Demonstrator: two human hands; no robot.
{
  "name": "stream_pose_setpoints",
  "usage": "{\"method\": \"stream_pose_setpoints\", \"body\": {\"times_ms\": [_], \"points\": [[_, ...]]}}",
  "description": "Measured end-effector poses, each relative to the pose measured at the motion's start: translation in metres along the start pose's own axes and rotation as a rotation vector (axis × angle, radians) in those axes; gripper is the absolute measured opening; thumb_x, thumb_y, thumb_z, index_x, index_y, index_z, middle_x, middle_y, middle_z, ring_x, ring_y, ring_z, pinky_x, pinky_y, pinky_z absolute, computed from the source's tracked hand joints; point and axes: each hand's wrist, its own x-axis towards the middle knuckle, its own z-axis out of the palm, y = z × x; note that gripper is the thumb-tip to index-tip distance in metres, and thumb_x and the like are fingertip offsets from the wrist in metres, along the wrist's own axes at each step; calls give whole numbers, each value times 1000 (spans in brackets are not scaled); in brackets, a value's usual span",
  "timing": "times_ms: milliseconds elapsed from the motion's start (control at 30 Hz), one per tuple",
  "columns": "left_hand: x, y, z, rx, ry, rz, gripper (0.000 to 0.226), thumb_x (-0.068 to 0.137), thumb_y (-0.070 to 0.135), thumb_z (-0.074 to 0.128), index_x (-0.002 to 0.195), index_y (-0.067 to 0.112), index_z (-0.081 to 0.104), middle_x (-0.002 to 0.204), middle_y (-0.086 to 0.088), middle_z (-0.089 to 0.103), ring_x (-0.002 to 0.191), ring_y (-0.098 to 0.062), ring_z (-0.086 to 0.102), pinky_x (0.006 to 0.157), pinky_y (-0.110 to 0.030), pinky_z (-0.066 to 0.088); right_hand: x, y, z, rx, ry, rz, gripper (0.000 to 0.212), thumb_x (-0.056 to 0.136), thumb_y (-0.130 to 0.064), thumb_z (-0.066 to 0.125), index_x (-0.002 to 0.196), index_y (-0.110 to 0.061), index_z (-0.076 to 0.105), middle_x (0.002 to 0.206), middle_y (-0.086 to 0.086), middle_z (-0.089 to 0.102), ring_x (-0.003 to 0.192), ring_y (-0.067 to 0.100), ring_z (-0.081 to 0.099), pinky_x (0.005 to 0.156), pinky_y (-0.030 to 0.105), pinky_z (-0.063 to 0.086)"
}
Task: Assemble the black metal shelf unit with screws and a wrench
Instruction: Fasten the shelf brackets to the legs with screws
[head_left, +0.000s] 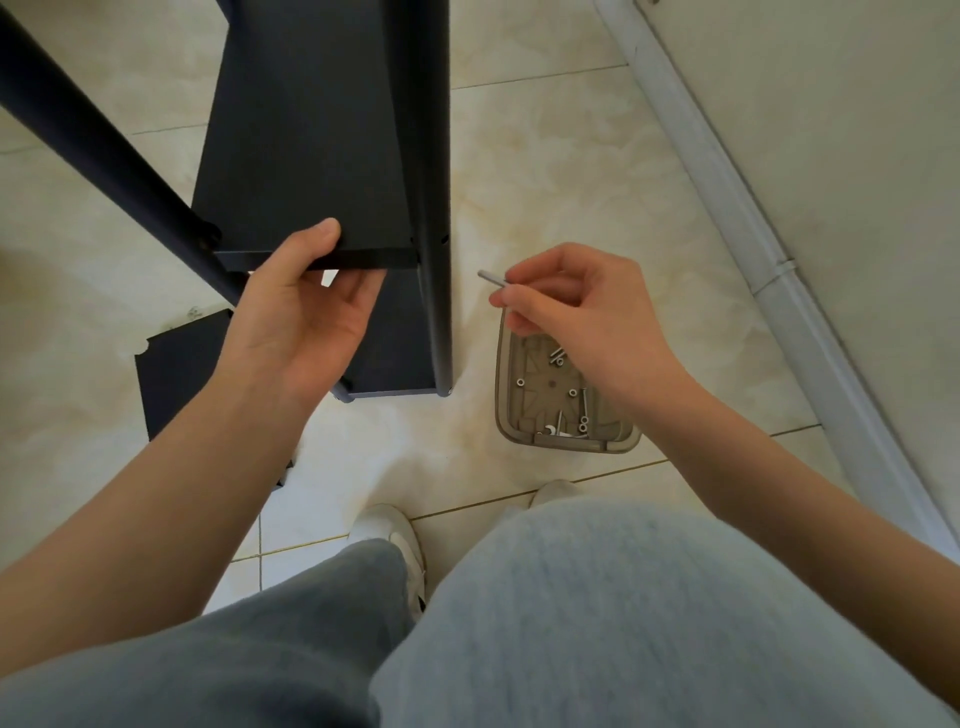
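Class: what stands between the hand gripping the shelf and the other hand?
Head view: a black upright post, between left hand on shelf and right hand pinching metal pin.

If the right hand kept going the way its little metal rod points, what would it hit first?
Probably the black upright post, near its side holes: the metal rod pinched in the right hand points left at it. Depth is unclear from above.
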Motion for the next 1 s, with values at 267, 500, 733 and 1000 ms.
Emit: {"method": "stream_pose_setpoints", "body": {"times_ms": [267,500,733,1000], "points": [[2,1,0,-13,11,10,14,86,-3,65,97,5,65,107,-10,73,115,-28,69,94,-41,58,-3,-24,10,51,-13,-113,12,85,-9,76,95,-10,69,83,2,77,74,16,74,71,22,58],[2,-2,1,-26,27,8,13,89,-3,63,99,6,65,107,-9,72,116,-27,68,91,-39,59,-4,-27,12,49,-29,-159,12,84,-8,76,94,-9,70,81,1,77,74,14,75,71,21,58],[3,-1,0,-41,14,5,12,90,-1,64,100,5,65,115,-10,70,114,-27,69,90,-38,59,-4,-26,15,47,-6,-178,11,85,-7,75,94,-9,70,80,-1,77,75,13,75,71,21,58],[3,7,5,-17,-107,10,18,92,-1,64,79,3,75,105,-11,75,114,-29,69,95,-41,57,-4,-28,15,40,-2,-182,11,85,-8,75,94,-11,70,81,-2,77,76,12,75,72,22,59]]}}
